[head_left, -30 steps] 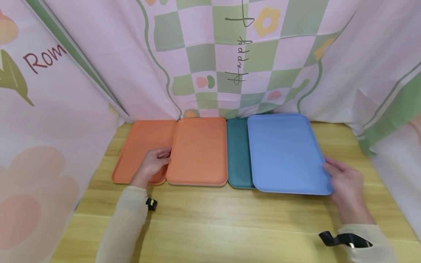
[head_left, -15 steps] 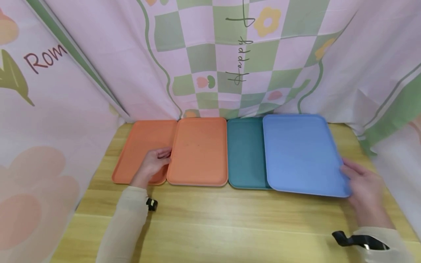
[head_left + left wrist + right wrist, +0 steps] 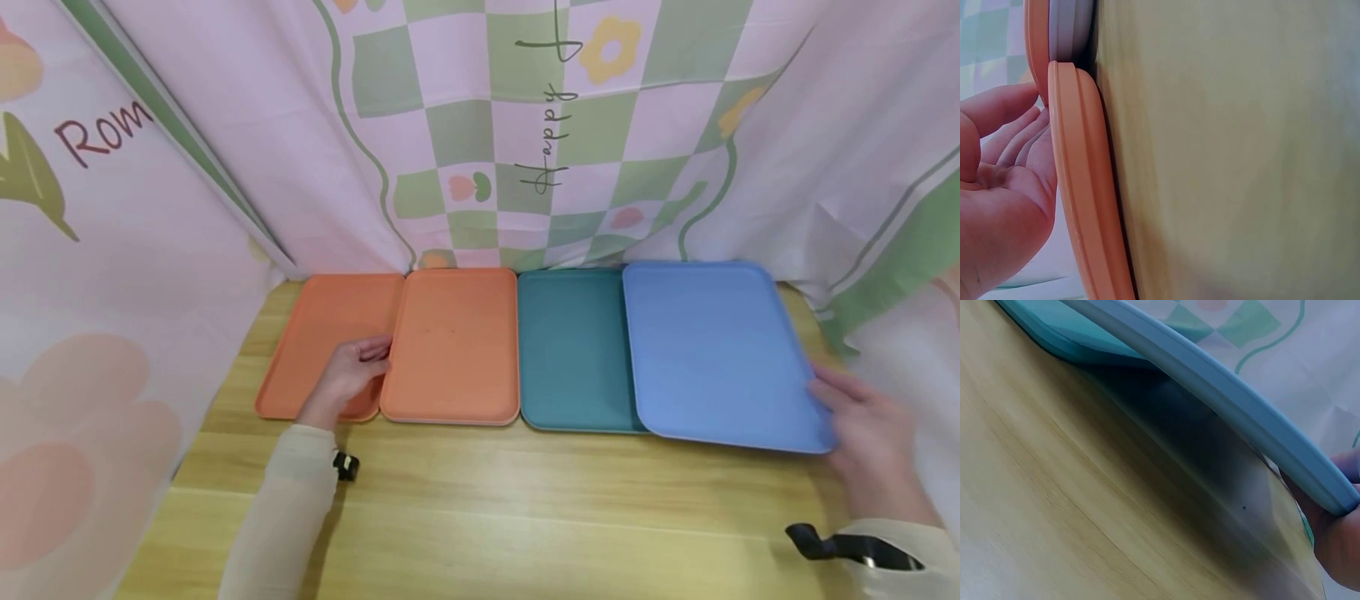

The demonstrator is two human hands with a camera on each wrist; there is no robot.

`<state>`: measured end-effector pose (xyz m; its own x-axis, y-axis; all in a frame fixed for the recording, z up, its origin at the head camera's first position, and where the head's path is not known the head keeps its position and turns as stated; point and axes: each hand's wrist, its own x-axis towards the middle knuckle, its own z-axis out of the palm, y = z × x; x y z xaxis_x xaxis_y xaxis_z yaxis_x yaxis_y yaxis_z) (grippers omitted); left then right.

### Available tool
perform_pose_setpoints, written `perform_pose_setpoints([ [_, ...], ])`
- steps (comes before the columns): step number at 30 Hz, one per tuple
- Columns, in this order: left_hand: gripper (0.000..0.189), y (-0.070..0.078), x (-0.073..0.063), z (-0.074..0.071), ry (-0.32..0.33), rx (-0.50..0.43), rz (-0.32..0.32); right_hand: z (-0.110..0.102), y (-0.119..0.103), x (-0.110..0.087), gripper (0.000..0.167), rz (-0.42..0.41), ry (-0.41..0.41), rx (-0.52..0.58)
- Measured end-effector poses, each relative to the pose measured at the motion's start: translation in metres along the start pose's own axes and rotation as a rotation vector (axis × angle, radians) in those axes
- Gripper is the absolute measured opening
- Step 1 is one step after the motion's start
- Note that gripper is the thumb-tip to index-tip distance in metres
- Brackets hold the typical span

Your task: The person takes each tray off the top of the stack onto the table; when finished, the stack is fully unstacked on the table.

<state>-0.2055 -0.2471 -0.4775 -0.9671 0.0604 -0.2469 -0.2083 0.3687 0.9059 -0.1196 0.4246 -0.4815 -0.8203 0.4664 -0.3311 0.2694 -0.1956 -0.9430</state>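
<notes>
My right hand (image 3: 873, 437) grips the right edge of a blue tray (image 3: 723, 350). In the right wrist view this blue tray (image 3: 1222, 387) slants above the table, its right side lifted. Its left side overlaps a teal tray (image 3: 573, 354). My left hand (image 3: 347, 372) reaches across the leftmost orange tray (image 3: 307, 333) and pinches the left rim of a second orange tray (image 3: 453, 346). Thumb and fingertips meet at that rim in the left wrist view. A pale layer (image 3: 1069, 28) shows beneath the second orange tray.
The trays stand side by side along the back of a wooden table (image 3: 480, 500). Behind them hangs a curtain (image 3: 517, 125) with a checked pattern. More printed cloth (image 3: 112, 292) borders the left side.
My right hand has moved the blue tray to the right, uncovering more of the teal tray. The left hand and both orange trays have stayed in place.
</notes>
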Motion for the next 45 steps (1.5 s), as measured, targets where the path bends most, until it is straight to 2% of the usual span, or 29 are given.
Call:
perform_pose_setpoints([
  [5,0.053,0.0,0.001,0.0,0.0,0.005,0.001,-0.012,0.0,0.004,0.041,-0.022,0.031,-0.069],
  [12,0.053,0.001,0.001,0.001,-0.001,-0.02,0.003,-0.027,-0.005,0.009,0.051,0.005,0.146,-0.355],
  [15,0.054,0.002,0.0,0.001,-0.002,-0.026,0.0,-0.033,-0.003,0.014,0.052,-0.003,0.15,-0.35],
  [19,0.054,0.002,0.0,0.001,0.003,-0.018,-0.007,-0.044,0.002,0.022,0.052,-0.041,0.1,-0.293],
  [24,0.053,0.002,0.0,0.001,0.009,0.009,-0.006,-0.051,0.002,0.028,0.051,-0.074,0.054,-0.279],
  [29,0.054,0.0,0.003,0.002,0.005,0.008,-0.012,-0.055,0.002,0.032,0.047,-0.064,0.019,-0.194],
  [31,0.054,0.0,0.004,0.002,0.002,0.003,-0.013,-0.055,0.001,0.034,0.051,-0.039,0.033,-0.247],
  [33,0.054,0.0,0.003,0.002,0.001,-0.001,-0.008,-0.055,0.001,0.035,0.055,-0.029,0.056,-0.352],
  [36,0.054,0.001,0.002,0.002,0.003,-0.011,-0.004,-0.053,0.001,0.035,0.054,-0.081,0.062,-0.477],
  [40,0.054,0.002,0.0,0.001,0.015,-0.001,0.006,-0.048,0.003,0.037,0.043,-0.211,0.048,-0.504],
  [42,0.053,0.002,-0.001,0.001,0.016,0.008,0.016,-0.044,0.003,0.038,0.038,-0.237,0.066,-0.496],
  [45,0.053,0.002,-0.001,0.001,0.015,0.001,0.013,-0.038,0.003,0.04,0.033,-0.228,0.112,-0.5],
])
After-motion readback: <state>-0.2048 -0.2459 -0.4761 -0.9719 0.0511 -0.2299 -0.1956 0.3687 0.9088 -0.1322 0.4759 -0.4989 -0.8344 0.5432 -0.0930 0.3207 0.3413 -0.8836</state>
